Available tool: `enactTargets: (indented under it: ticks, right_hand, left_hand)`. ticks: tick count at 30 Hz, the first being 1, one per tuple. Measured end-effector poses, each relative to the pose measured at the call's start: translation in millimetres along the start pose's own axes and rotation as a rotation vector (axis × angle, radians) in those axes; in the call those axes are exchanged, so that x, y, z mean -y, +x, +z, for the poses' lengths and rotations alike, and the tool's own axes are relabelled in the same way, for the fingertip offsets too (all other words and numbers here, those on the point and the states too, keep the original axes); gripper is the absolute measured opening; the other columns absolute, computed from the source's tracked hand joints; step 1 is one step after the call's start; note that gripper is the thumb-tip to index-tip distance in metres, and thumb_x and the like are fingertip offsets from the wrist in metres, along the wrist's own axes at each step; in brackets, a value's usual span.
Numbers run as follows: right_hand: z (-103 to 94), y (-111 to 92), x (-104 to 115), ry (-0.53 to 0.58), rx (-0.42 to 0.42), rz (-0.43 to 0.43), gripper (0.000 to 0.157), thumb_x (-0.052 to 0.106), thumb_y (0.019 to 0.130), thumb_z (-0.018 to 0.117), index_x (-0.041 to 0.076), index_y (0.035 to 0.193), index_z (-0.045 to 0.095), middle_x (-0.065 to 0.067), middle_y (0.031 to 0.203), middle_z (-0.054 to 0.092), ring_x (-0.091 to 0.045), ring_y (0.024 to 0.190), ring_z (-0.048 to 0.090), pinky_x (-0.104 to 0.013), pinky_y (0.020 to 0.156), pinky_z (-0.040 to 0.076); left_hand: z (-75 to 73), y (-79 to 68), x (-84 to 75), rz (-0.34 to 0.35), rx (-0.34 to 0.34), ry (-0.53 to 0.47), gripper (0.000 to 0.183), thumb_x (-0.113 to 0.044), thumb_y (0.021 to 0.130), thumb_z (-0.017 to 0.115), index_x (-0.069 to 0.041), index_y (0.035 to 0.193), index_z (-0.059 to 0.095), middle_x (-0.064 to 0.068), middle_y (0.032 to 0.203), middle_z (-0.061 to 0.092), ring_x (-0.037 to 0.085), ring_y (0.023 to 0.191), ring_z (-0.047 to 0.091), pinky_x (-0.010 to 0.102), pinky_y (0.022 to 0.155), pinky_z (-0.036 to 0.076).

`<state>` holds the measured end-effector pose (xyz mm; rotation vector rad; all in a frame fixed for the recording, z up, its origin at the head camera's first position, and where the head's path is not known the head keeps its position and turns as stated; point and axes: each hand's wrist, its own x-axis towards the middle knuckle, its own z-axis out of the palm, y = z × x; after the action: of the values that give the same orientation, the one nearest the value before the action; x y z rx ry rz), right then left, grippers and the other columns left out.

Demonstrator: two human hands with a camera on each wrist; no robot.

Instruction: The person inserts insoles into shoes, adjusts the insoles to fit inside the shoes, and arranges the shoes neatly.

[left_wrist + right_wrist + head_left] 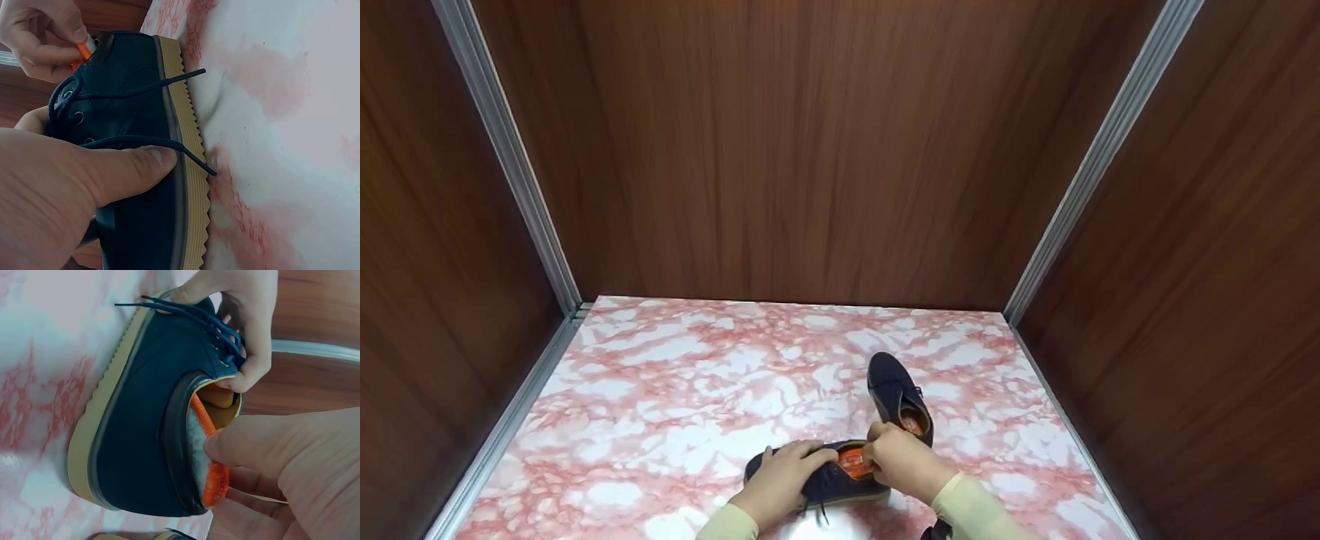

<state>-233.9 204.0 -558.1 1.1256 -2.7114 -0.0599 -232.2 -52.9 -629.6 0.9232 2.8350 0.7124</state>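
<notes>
A dark blue lace-up shoe [847, 487] with a pale ridged sole lies across the front of the table, toe to the left. My left hand [780, 478] grips its front part, thumb on the near side by the loose laces [126, 93]. At the heel opening, my right hand [911, 463] pinches the edge of an orange insole [216, 482]. The insole's heel end is lifted at the collar, showing a whitish underside; its front end is hidden inside the shoe. The matching shoe [887, 377] stands just beyond my right hand, toe pointing away.
The tabletop [675, 405] has a red and white marbled surface. Brown wood-grain panels [810, 150] enclose it at the back and both sides, with metal rails [502, 150] along their corners. A dark object [936, 531] shows at the bottom edge beside the right sleeve.
</notes>
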Motion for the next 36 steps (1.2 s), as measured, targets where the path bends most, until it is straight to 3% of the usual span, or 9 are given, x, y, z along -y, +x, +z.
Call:
enactTargets:
  ticks: [8, 23, 32, 36]
  right_hand:
    - [8.1, 3, 7, 0.043, -0.028, -0.019, 0.018, 0.009, 0.076, 0.093, 0.02, 0.075, 0.079, 0.001, 0.088, 0.066, -0.013, 0.079, 0.062, -0.023, 0.072, 0.057]
    - [18.1, 6, 13, 0.004, -0.029, 0.014, 0.013, 0.011, 0.083, 0.09, 0.02, 0.079, 0.082, 0.0, 0.086, 0.067, -0.014, 0.076, 0.064, -0.024, 0.071, 0.058]
    - [27.8, 6, 23, -0.069, -0.115, 0.118, 0.014, 0.009, 0.079, 0.086, 0.017, 0.073, 0.077, 0.0, 0.077, 0.061, -0.019, 0.07, 0.064, -0.029, 0.066, 0.058]
    - [30.5, 7, 31, -0.096, -0.099, 0.188, 0.014, 0.005, 0.078, 0.083, 0.015, 0.074, 0.074, -0.002, 0.076, 0.061, -0.02, 0.069, 0.066, -0.031, 0.065, 0.059]
  left_hand:
    - [-0.5, -0.1, -1.2, -0.002, 0.004, -0.001, 0.094, 0.006, 0.083, 0.087, -0.05, 0.151, 0.055, 0.002, 0.16, 0.058, 0.039, 0.146, 0.058, 0.09, 0.104, 0.043]
    - [-0.9, 0.0, 0.8, -0.017, 0.032, -0.007, 0.093, 0.003, 0.085, 0.088, -0.051, 0.152, 0.053, 0.004, 0.162, 0.057, 0.039, 0.148, 0.057, 0.088, 0.105, 0.044]
    - [1.4, 1.0, 0.0, -0.019, 0.005, 0.009, 0.095, 0.006, 0.081, 0.089, -0.049, 0.151, 0.056, 0.004, 0.161, 0.058, 0.041, 0.145, 0.059, 0.089, 0.104, 0.043]
    - [2.0, 0.5, 0.5, -0.015, -0.003, 0.006, 0.095, 0.007, 0.08, 0.089, -0.048, 0.15, 0.057, 0.004, 0.16, 0.058, 0.041, 0.145, 0.059, 0.09, 0.104, 0.044]
